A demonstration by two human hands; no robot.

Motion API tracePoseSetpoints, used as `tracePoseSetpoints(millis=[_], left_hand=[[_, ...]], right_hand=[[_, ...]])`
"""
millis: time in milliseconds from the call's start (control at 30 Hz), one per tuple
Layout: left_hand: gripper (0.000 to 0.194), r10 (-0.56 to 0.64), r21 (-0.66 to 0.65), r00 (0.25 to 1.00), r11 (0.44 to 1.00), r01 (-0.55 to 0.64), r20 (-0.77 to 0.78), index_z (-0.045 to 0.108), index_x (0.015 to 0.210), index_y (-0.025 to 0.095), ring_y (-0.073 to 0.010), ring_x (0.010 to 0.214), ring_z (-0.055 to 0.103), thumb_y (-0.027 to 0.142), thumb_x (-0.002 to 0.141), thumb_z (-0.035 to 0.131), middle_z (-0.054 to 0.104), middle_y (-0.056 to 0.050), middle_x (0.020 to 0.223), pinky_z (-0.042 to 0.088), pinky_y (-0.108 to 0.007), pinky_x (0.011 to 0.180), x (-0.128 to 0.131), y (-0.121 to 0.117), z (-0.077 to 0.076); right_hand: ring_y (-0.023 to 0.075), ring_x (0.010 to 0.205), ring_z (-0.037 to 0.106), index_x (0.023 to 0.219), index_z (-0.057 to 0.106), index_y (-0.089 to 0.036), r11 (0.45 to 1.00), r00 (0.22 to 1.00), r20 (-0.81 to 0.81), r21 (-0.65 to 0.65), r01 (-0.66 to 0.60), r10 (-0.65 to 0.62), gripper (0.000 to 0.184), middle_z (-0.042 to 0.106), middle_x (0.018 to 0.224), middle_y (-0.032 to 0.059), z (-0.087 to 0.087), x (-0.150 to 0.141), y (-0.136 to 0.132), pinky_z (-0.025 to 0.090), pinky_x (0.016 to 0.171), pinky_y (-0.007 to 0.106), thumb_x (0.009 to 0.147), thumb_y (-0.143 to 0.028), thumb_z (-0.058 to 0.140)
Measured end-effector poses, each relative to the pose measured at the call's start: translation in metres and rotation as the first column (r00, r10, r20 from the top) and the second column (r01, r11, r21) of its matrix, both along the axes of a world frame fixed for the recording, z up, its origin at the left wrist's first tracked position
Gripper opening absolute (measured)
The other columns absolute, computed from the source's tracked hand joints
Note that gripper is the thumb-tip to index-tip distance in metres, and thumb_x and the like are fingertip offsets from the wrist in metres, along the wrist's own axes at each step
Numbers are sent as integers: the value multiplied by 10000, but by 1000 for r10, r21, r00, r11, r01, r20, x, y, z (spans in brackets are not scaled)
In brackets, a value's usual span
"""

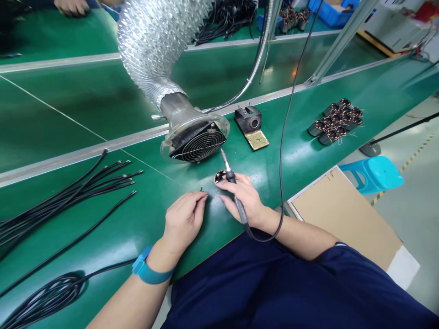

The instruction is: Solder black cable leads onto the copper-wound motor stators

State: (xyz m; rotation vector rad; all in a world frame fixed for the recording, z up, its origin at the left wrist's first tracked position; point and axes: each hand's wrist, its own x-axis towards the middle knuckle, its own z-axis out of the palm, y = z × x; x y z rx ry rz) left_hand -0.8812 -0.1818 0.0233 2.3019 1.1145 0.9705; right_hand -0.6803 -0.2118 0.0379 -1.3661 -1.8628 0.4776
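My right hand (245, 198) is closed round a soldering iron (239, 201), whose bare tip points up and away toward the fan. The fingers of the same hand also rest on a small round part with copper windings (219, 177). Just left of it, my left hand (185, 217) pinches a thin end that seems to belong to a black cable (113, 266) running under the wrist; the fingers mostly hide it. Beyond both hands sits a soldering iron stand (248, 119) with a yellowish sponge (257, 140).
A fume extractor fan (202, 144) on a silver duct (147, 50) hangs close over the work. Black cables (78, 196) lie at left. Several copper-wound cylinders (338, 121) stand at right. The iron's cord (281, 151) hangs beside my right arm. Another person's hand (72, 7) shows at top left.
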Motion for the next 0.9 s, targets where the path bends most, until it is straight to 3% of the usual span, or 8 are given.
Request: tracePoseSetpoints(millis=[233,500,800,900], left_hand=[[58,23,-46,1000,999,-24,-11,674,964,146,-123,730,669,109,923,655,719,-30,817,520,-220,728,0,-4,3],[33,99,-43,995,994,-100,-21,675,945,142,-105,643,623,126,928,651,692,-14,760,481,-213,652,3,-8,6],[40,99,-31,994,994,-101,-44,678,961,150,-111,645,630,140,929,657,694,-12,762,482,-216,649,1,-9,6],[39,93,-34,994,995,-95,-54,677,960,157,-115,643,635,143,931,655,695,-10,761,487,-223,647,2,-9,7]], right_hand=[[257,1297,556,1291,614,-213,999,999,33,-51,-12,14,318,681,1325,124,-11,3,2,501,1077,500,974,-209,589],[238,1299,529,1299,627,-191,994,995,94,-102,35,-25,310,679,1323,112,-13,-7,5,483,1103,462,1013,-176,508],[257,1440,448,1355,553,-194,990,993,46,-102,-100,105,370,611,1407,152,-12,3,4,423,1189,517,988,-239,569],[248,1437,457,1358,548,-191,990,995,46,-122,-77,83,366,613,1398,160,-14,2,6,432,1191,503,994,-229,555]])
